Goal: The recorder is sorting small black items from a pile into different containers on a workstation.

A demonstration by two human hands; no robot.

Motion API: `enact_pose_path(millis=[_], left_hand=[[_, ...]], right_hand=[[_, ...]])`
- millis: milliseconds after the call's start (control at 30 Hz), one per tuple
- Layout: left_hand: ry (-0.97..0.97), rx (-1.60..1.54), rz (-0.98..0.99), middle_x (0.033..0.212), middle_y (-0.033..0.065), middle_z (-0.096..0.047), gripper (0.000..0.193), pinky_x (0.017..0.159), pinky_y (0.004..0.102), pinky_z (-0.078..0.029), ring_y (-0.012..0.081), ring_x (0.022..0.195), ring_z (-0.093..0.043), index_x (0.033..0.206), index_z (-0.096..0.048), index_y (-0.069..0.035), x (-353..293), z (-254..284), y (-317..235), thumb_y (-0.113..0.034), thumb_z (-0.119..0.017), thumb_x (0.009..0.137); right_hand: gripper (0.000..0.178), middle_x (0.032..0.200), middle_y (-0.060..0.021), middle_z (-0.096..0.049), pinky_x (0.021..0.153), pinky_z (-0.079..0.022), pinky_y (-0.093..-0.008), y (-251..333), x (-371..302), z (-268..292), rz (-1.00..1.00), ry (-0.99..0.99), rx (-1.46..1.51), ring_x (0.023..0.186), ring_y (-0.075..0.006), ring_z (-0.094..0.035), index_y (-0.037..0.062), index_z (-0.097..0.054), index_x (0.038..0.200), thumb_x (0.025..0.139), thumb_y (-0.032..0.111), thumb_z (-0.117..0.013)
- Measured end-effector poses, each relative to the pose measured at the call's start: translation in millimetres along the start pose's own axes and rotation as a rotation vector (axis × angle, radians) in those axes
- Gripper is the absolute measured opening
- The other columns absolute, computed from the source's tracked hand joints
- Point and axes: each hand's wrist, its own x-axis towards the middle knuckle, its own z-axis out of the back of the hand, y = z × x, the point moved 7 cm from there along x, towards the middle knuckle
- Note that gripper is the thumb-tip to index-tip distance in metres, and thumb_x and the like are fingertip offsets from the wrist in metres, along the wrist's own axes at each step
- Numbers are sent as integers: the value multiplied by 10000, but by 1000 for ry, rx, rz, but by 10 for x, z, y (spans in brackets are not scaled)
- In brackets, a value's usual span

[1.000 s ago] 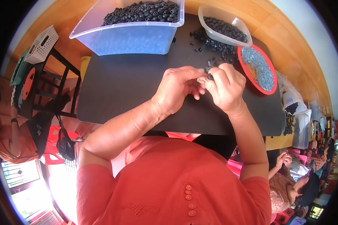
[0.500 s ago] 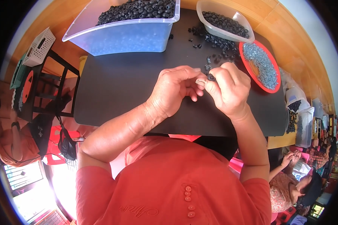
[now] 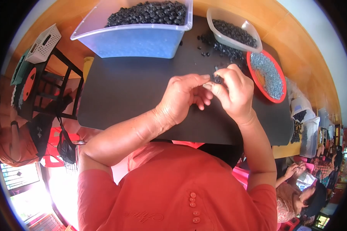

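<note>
A small round black part with a hole (image 3: 217, 79) is pinched between the thumb and fingers of my right hand (image 3: 235, 94), over the dark table. My left hand (image 3: 181, 94) meets it from the left, thumb tip up against the part and the other fingers curled below. Whatever lies between the left fingertips is hidden. Beyond the hands, a pile of loose black parts (image 3: 229, 52) lies beside a clear tub of black parts (image 3: 235, 32). To the right sits a red oval plate (image 3: 282, 86) holding many small clear bluish pieces (image 3: 271, 75).
A large clear bin (image 3: 133, 42), full of black parts, stands at the far left of the dark table (image 3: 119, 88). A white perforated basket (image 3: 44, 44) rests on a black stand at left. Other people sit to the left and at lower right, near more containers (image 3: 310, 134).
The left thumb has come down against the black part, which now shows its hole. The table and containers have shifted slightly in view; both hands remain close together.
</note>
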Motion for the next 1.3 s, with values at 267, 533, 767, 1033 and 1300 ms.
enact_pose_path(millis=[267,533,767,1033,1300], left_hand=[[116,375,84,759,86,-654,223,574,258,-503,144,677,-625,846,-676,28,-178,-239,181,-171,-602,914],[207,753,-91,739,10,-634,199,621,233,-477,72,699,-578,867,-698,-14,-199,44,-280,-204,-658,911],[213,858,-256,734,2,-623,193,601,226,-460,69,694,-557,868,-686,-7,182,238,-355,-192,-654,912],[202,795,-94,766,8,-639,167,531,207,-447,57,681,-567,875,-689,-12,221,311,-332,-165,-650,927],[174,382,41,846,64,-669,203,583,243,-477,132,738,-634,1060,-686,33,247,303,-330,-117,-653,928]], right_hand=[[278,912,-24,-674,656,-456,-221,-332,1452,112,-363,-118,328,747,-60,-562,21,-677,1111,861,139,-713],[128,812,-135,-700,735,-496,-360,-967,659,-301,-424,365,-179,790,-238,-678,15,-686,912,857,123,-648],[113,904,-131,-699,769,-510,-412,-1086,53,-80,-531,462,-392,877,-338,-674,33,-693,921,828,74,-643],[152,934,-86,-645,753,-507,-350,-935,-129,-186,-385,436,-357,859,-264,-649,34,-666,944,796,10,-690],[210,1003,-50,-600,852,-477,-308,-592,-150,-99,-718,37,785,961,-171,-612,-16,-685,1047,837,-19,-681]])
